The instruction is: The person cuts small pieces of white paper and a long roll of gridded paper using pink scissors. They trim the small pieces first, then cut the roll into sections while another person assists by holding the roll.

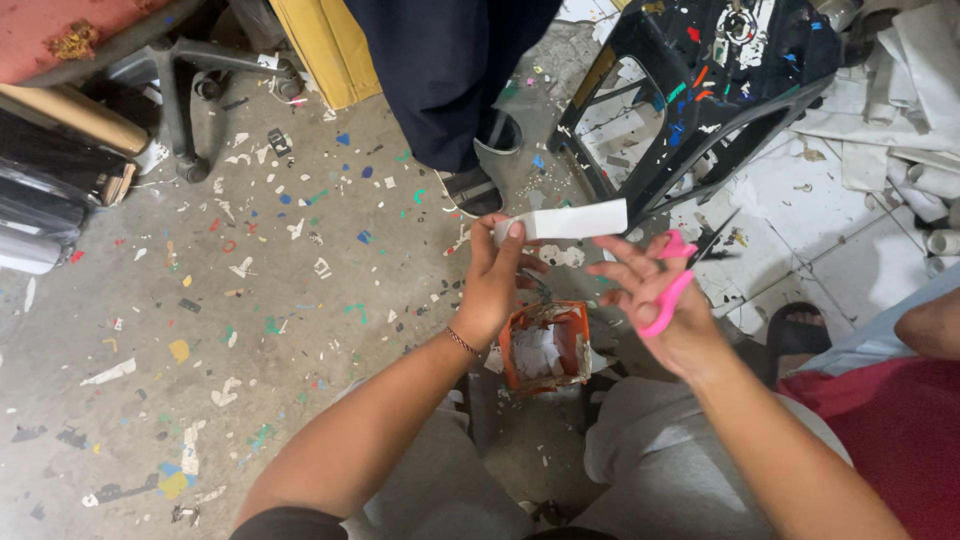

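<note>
My left hand (pixel 495 285) pinches one end of a white rectangular strip of paper or card (pixel 570 220), held level above the floor. My right hand (pixel 655 300) carries pink-handled scissors (pixel 668 290), thumb and fingers through the loops, with the dark blades (pixel 712 240) pointing up and right, just below the strip's right end. Below and between my hands an orange box (pixel 545 347) stands on the floor with white paper scraps inside.
A black paint-spattered plastic stool (pixel 700 90) lies tipped at the upper right. A person in dark trousers and sandals (pixel 470 185) stands ahead. Another person's arm and sandalled foot (pixel 800 325) are at the right. An office-chair base (pixel 190 100) stands upper left. Paper scraps litter the concrete floor.
</note>
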